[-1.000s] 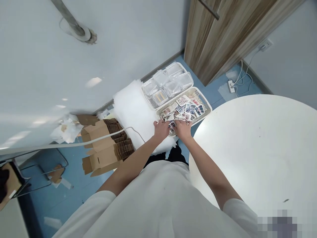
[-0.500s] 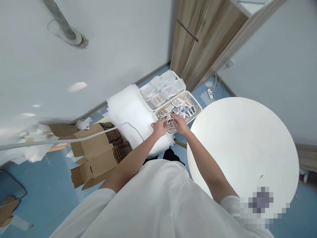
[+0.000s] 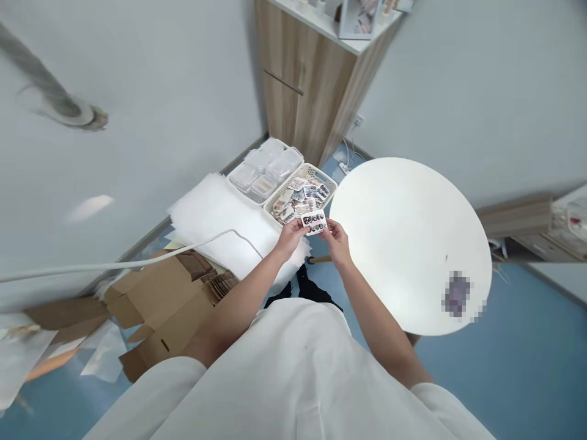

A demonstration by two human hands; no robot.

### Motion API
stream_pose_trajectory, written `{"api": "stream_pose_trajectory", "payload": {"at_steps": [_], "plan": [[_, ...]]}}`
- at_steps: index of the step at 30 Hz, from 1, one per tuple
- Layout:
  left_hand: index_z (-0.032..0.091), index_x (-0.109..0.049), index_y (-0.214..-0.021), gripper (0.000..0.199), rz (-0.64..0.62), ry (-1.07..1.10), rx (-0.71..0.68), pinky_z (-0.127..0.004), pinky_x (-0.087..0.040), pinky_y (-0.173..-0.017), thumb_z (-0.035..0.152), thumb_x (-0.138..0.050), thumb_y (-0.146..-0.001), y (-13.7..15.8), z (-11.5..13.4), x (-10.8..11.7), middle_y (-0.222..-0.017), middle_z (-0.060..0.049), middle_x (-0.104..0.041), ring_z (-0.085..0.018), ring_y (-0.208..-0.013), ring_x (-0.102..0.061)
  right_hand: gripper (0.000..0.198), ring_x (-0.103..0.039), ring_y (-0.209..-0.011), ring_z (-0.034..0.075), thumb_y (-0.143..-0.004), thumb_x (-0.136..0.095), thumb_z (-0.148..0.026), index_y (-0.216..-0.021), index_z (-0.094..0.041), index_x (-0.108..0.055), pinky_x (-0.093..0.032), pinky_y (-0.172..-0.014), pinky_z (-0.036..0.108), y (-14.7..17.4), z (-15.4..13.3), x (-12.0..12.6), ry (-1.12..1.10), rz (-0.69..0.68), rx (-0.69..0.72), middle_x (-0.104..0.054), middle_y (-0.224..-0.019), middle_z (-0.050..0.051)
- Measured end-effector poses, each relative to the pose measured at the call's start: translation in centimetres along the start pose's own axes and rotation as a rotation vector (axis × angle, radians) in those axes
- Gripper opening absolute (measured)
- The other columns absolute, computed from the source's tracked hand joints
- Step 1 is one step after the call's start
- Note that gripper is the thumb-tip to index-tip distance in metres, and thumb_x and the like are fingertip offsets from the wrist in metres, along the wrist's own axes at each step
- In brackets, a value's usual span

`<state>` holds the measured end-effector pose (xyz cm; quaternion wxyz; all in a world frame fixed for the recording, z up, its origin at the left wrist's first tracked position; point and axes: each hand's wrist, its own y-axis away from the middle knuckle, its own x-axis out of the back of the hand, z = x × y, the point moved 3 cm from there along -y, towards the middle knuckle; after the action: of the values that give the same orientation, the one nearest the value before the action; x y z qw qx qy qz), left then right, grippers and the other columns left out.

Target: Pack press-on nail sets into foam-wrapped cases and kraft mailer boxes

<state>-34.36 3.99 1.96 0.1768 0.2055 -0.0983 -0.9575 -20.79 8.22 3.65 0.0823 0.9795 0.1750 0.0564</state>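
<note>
"Where both hands are seen side by side, what is being held?"

"A white press-on nail card (image 3: 314,222). Its left end is pinched by the left hand (image 3: 288,238), with the thumb laid near the lower corner, and its right end is gripped by the right hand (image 3: 338,240)."

"How is it pointed?"

"Its long axis is laid from side to side between the hands, the right end being tilted slightly higher in view. The decorated face is turned up towards the wearer, so two rows of dark nails are shown along that axis."

"And its place?"

"It is held at the near side of the perforated basket (image 3: 324,173), where other nail cards (image 3: 298,196) are heaped. Clear plastic boxes (image 3: 244,175) are gathered just beyond, and the round white table (image 3: 408,244) is placed to the right."
</note>
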Motion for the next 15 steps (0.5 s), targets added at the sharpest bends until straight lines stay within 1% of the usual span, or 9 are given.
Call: {"api": "stream_pose_trajectory", "payload": {"at_steps": [2, 5, 9, 11, 13, 15], "plan": [[0.016, -0.061, -0.084, 0.023, -0.040, -0.046, 0.039, -0.031, -0.040, -0.081, 0.030, -0.064, -0.065, 0.4, -0.8, -1.4, -0.089, -0.004, -0.067, -0.018, -0.090, -0.058, 0.048, -0.060, -0.078, 0.017, -0.071, -0.059, -0.048, -0.109, -0.020, -0.050, -0.048, -0.074, 0.034, 1.8, 0.8, 1.0, -0.072, 0.063, -0.064, -0.062, -0.091, 0.005], [0.018, -0.062, -0.086, 0.023, -0.084, -0.084, 0.134, -0.031, -0.041, -0.077, 0.030, -0.063, -0.066, 1.3, -2.3, -3.8, -0.088, -0.004, -0.067, -0.019, -0.088, -0.058, 0.043, -0.060, -0.075, 0.017, -0.068, -0.063, -0.045, -0.101, -0.020, -0.051, -0.048, -0.071, 0.032, 4.2, 1.8, 2.5, -0.177, 0.158, -0.117, -0.063, -0.085, 0.004], [0.018, -0.063, -0.091, 0.027, -0.174, -0.098, 0.232, -0.030, -0.040, -0.072, 0.031, -0.064, -0.067, 3.2, -4.4, -7.4, -0.092, -0.005, -0.067, -0.019, -0.085, -0.058, 0.032, -0.057, -0.072, 0.014, -0.068, -0.063, -0.042, -0.089, -0.019, -0.055, -0.046, -0.068, 0.028, 6.4, 2.5, 4.5, -0.246, 0.255, -0.094, -0.062, -0.083, 0.004], [0.017, -0.063, -0.090, 0.029, -0.226, -0.129, 0.260, -0.029, -0.040, -0.070, 0.033, -0.065, -0.066, 4.0, -5.4, -9.0, -0.089, -0.005, -0.067, -0.018, -0.082, -0.058, 0.029, -0.055, -0.068, 0.012, -0.069, -0.061, -0.041, -0.087, -0.019, -0.056, -0.045, -0.067, 0.028, 7.3, 2.8, 6.3, -0.244, 0.330, -0.069, -0.061, -0.082, 0.003], [0.015, -0.062, -0.089, 0.031, -0.272, -0.160, 0.263, -0.027, -0.040, -0.068, 0.033, -0.067, -0.063, 4.5, -6.2, -10.5, -0.086, -0.005, -0.066, -0.017, -0.079, -0.057, 0.029, -0.052, -0.063, 0.010, -0.072, -0.057, -0.043, -0.089, -0.019, -0.058, -0.045, -0.065, 0.028, 8.1, 3.0, 8.6, -0.200, 0.388, -0.047, -0.059, -0.081, 0.002], [0.016, -0.061, -0.089, 0.032, -0.302, -0.194, 0.252, -0.026, -0.040, -0.066, 0.033, -0.068, -0.063, 4.5, -6.7, -11.8, -0.083, -0.004, -0.065, -0.015, -0.076, -0.057, 0.033, -0.048, -0.058, 0.009, -0.075, -0.051, -0.044, -0.095, -0.019, -0.060, -0.043, -0.063, 0.027, 8.8, 3.3, 11.2, -0.112, 0.396, -0.034, -0.059, -0.081, 0.002]]}}
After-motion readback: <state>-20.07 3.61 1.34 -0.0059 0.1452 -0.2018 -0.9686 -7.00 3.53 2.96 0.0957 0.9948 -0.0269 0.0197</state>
